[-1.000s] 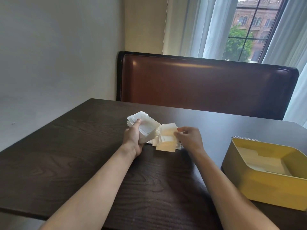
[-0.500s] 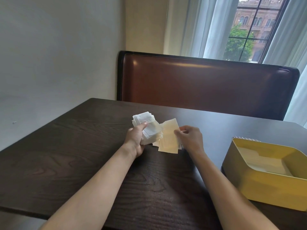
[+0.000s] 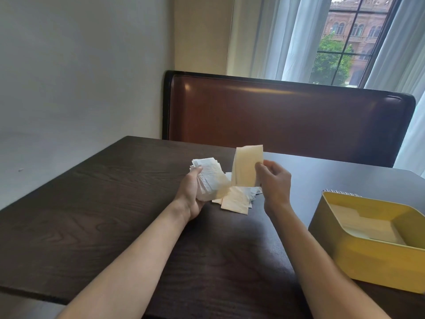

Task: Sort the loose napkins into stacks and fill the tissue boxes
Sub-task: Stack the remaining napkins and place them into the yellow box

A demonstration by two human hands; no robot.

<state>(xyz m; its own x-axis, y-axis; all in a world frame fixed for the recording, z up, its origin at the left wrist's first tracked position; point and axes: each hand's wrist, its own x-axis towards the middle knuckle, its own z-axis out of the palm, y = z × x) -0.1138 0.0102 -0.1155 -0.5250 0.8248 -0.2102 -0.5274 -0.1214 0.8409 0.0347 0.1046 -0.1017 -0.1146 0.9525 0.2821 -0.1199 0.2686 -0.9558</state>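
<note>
Left hand (image 3: 195, 194) curled round a thick stack of white napkins (image 3: 210, 179), thumb pressed on top near the far corner, the stack tilted and lifted slightly off the dark wooden worktop (image 3: 92, 215). Right hand (image 3: 274, 184) raised just beside it, thumb and fingertips pinching one cream napkin (image 3: 246, 168) by its right edge, so the sheet stands nearly upright above the loose pile. Below and between both hands, a small heap of loose napkins (image 3: 236, 200) lying flat on the worktop, cream ones on top, a few white or pale bluish corners poking out on the right. Lower edge of the held cream napkin close to that heap, possibly touching it; hard to tell from this angle.

To the right, well apart from the heap, a yellow tissue box (image 3: 372, 261) with rounded corners, open at the top, resting on the worktop and cut off by the picture's edge. Inside it, a low layer of cream napkins (image 3: 358, 223) lying flat on the bottom. Just behind the box's far rim, a thin striped edge (image 3: 340, 192) of something, too little showing to name.

Beyond the worktop, a brown leather bench back (image 3: 287, 120), a plain wall on the left, sheer curtains (image 3: 276, 35) and a window (image 3: 345, 42) on the right.
</note>
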